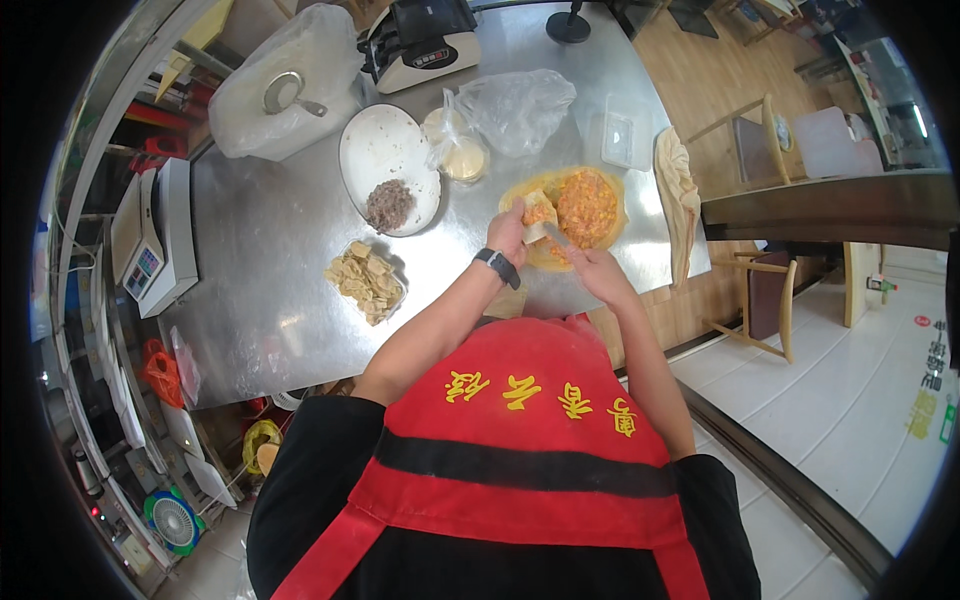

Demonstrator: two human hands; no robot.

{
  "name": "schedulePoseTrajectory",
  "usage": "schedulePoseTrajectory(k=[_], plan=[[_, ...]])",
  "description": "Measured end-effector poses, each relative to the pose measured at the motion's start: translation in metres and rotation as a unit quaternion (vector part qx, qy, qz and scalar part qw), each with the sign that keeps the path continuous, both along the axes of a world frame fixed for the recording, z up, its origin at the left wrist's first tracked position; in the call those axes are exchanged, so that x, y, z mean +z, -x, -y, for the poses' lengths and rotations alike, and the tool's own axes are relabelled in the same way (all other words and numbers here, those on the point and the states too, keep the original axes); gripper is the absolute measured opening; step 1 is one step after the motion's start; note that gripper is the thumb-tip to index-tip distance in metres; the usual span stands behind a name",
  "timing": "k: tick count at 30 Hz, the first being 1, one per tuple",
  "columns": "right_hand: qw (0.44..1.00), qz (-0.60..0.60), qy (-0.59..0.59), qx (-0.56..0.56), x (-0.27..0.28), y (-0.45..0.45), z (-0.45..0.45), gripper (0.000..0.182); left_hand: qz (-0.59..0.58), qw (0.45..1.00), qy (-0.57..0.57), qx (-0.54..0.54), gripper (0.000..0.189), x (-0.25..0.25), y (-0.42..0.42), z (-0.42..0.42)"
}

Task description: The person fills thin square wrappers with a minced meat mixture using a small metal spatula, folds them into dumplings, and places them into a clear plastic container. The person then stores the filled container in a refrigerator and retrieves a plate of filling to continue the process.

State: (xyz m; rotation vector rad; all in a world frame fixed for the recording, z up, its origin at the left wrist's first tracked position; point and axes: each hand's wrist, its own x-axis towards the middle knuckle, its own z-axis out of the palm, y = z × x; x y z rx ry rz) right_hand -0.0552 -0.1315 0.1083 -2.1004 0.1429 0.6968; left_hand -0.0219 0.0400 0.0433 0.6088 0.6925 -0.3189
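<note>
My left hand [508, 229], with a dark watch on the wrist, holds a pale dough wrapper [531, 232] with some orange filling on it. In my right hand [598, 276] is a flat spatula-like tool [556, 235], its blade at the wrapper's edge. Both hands are over the near-left side of a yellowish shallow bowl [619, 229]. Orange minced filling with yellow bits [586, 204] is heaped mostly in its right half. Partly hidden by my left forearm, what looks like a stack of wrappers [507, 302] lies at the table's near edge.
On the metal table [262, 262] stand a tub of folded dumplings [365, 282], a white oval tray [379, 142] with dark mince [389, 205], bagged round containers [463, 163], a plastic bag [517, 112] and a clear box [619, 139]. A cloth [676, 199] drapes over the right edge.
</note>
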Motion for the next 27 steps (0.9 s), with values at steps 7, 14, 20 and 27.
schedulePoseTrajectory(k=[7,14,20,27], plan=[[0.994,0.083,0.060,0.045,0.000,-0.015,0.013,0.052,0.044,0.997,0.008,-0.062,0.035,0.000,-0.008,0.001],[0.993,0.090,0.008,-0.070,-0.054,-0.021,0.021,0.045,0.074,0.995,0.003,-0.060,0.034,0.008,-0.011,0.002],[0.983,0.037,-0.147,-0.100,-0.039,-0.011,0.004,0.044,0.041,0.996,0.013,-0.078,0.039,0.010,-0.011,0.005],[0.996,0.032,-0.076,-0.027,-0.034,-0.001,0.005,0.046,0.041,0.997,0.024,-0.064,0.038,0.006,-0.015,0.003]])
